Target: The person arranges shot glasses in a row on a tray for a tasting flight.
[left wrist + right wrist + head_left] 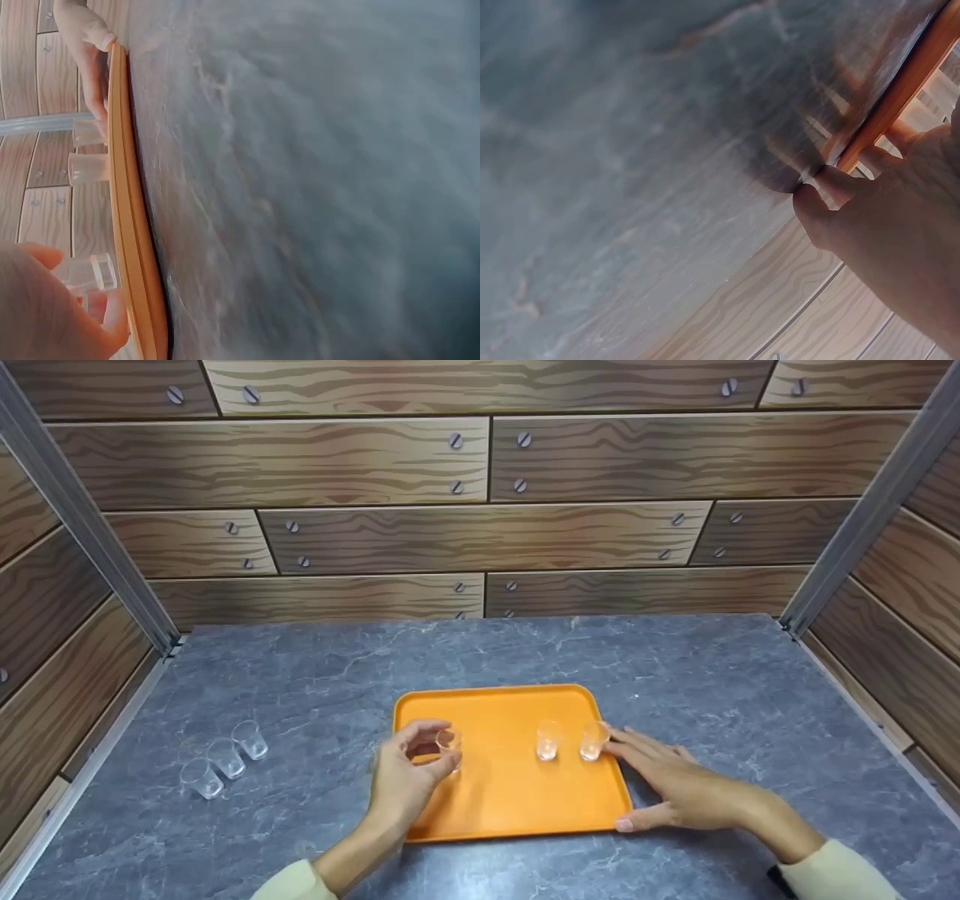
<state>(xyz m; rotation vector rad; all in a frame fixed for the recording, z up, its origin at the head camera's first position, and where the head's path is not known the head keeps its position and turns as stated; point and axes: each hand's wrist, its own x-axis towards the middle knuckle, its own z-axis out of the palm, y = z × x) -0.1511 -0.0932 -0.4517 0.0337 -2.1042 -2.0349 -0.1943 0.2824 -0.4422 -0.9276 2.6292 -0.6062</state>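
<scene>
Glasses — three on tray [517,802], three [225,757] off it.

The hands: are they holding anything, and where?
The left hand pinches a small clear cup by its sides on the orange tray. The right hand lies flat against the tray's edge, holding nothing.

No legible text, label, brand, number or sign appears in any of the three views. The orange tray [517,802], the small clear cups on it and beside it, the grey marbled tabletop [712,682] and the wood-grain wall panels [375,540] all carry no lettering; the panels show only printed grain and screw heads. The two wrist views are blurred and show no markings either.
</scene>
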